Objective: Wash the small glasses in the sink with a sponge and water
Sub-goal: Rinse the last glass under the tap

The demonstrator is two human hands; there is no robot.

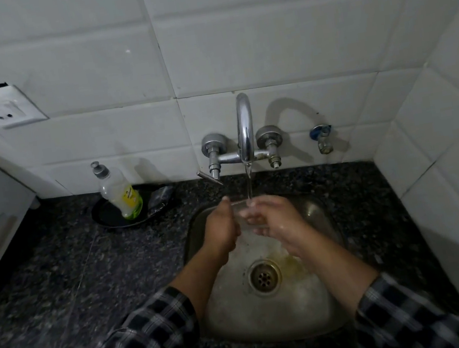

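Observation:
Over the steel sink point(328, 302) both my hands hold a small clear glass point(243, 212) under the water that runs from the chrome tap point(244, 129). My left hand point(221, 230) grips the glass from the left, thumb up near its rim. My right hand point(273, 219) curls its fingers round the glass from the right. The glass is blurred and hard to make out. No sponge shows in my hands. A dark scrub pad point(160, 199) lies on a black plate point(110, 218) at the back left.
A dish soap bottle point(119, 193) stands on the black plate on the dark granite counter point(67, 272). Two tap handles flank the spout; a small valve point(322, 138) sits on the wall to the right. White tiled walls close the back and right. The drain point(264, 277) is open.

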